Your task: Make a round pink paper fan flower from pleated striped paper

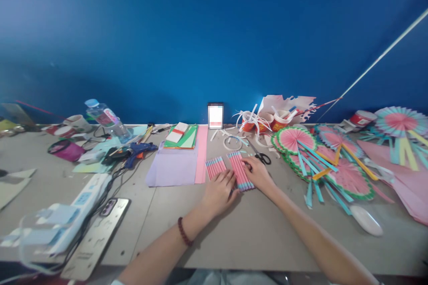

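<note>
Two rows of pink rolled paper sticks with blue ends lie on the grey table: a smaller row (215,167) on the left and a longer row (239,169) on the right. My left hand (219,191) rests palm down at the near ends of both rows, fingers stretched over the sticks. My right hand (256,173) lies against the right side of the longer row, fingers curled onto the sticks. Black-handled scissors (261,156) lie just behind my right hand.
Lilac and pink paper sheets (174,167) lie left of the sticks. Folded pink paper fans (334,164) with blue and yellow strips cover the right side. Paper cups (264,122), a phone (215,116), a glue gun (133,151), a bottle (105,118) and a power strip (63,218) stand around.
</note>
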`<state>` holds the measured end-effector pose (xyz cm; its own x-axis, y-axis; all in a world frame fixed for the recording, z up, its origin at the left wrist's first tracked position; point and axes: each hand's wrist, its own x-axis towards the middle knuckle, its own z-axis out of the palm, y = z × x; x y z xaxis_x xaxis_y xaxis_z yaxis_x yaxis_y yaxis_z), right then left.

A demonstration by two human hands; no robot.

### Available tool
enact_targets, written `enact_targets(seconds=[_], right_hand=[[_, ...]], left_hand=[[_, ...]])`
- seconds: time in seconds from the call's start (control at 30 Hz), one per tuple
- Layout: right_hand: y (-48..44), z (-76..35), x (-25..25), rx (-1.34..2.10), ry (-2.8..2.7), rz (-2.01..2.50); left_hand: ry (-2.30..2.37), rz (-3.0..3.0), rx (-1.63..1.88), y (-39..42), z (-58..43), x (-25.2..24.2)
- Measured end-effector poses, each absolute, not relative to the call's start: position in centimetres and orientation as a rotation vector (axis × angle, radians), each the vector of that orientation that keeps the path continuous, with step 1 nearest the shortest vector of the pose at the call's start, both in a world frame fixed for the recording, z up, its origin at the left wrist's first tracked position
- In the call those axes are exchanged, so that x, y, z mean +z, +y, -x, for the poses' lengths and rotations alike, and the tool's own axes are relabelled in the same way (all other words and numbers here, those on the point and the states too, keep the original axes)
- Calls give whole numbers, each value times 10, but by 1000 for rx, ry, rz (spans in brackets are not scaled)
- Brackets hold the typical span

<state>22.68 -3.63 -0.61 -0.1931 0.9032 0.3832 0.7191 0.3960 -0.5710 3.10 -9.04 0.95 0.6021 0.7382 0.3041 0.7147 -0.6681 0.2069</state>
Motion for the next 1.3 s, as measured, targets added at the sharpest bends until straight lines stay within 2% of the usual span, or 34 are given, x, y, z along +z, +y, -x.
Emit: enact_targets(seconds=[0.47,0.63,0.8,1.03,1.3], right_hand=[[-41,-230,5,124,-2042,1609],[-47,-224,12,-7,-2181,1494],[-56,-206,15,25,-2264,1308],[-57,-203,4,172,-2313,1459],[-57,-198,-5,409,-2306,1438]], left_hand=[[1263,-2757,585,-89,-31,5],[1275,-2753,593,-89,-32,5],[1304,-2731,603,-90,-33,9],[1645,-2636,675,-89,-26,-4],[1610,-2630,592,-86,-24,-10]])
